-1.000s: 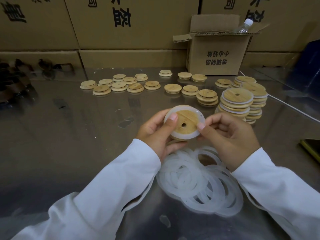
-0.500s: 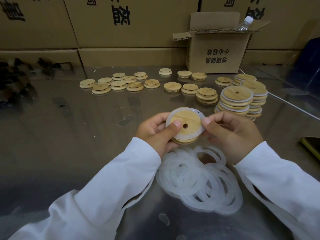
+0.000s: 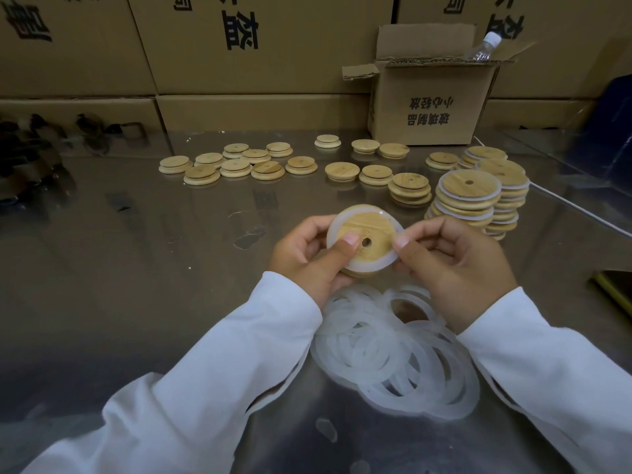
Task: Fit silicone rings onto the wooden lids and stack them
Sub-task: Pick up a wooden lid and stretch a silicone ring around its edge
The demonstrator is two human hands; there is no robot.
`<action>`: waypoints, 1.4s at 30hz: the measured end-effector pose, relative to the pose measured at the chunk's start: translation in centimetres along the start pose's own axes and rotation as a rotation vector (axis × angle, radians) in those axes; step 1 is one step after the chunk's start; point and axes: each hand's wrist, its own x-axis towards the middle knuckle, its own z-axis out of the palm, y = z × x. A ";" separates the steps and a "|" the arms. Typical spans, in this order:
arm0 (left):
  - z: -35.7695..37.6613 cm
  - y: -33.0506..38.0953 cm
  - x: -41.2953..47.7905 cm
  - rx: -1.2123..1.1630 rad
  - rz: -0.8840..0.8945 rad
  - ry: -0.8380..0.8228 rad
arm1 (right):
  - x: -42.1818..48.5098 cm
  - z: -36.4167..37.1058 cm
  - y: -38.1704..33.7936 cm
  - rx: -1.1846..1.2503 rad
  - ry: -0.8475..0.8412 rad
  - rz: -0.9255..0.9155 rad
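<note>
Stacked cardboard cartons (image 3: pixel 239 46) line the back of a shiny metal table (image 3: pixel 119 268). Over its middle, both hands hold one wooden lid (image 3: pixel 371 230) tilted toward the camera, a silicone ring (image 3: pixel 333 234) around its raised face. The left hand (image 3: pixel 307 258) curls round the lid's left edge, thumb pressed on the wood near the centre hole. The right hand (image 3: pixel 455 265) pinches the ring at the right rim; whether the ring is fully seated there is hard to tell. Loose rings (image 3: pixel 393 354) lie heaped just below the hands. Ringed lids (image 3: pixel 470 193) stand stacked to the right, bare lids (image 3: pixel 236 162) scattered farther back.
</note>
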 end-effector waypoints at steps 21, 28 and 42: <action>-0.6 -0.2 0.4 0.208 -0.016 -0.038 | 0.0 -0.2 0.4 -0.091 0.005 0.046; -0.9 0.1 0.5 0.191 0.065 -0.067 | 0.4 -1.0 -0.1 -0.154 -0.003 0.086; -1.1 -0.1 1.3 0.010 -0.024 -0.099 | 0.0 -0.6 -0.5 -0.405 -0.024 -0.063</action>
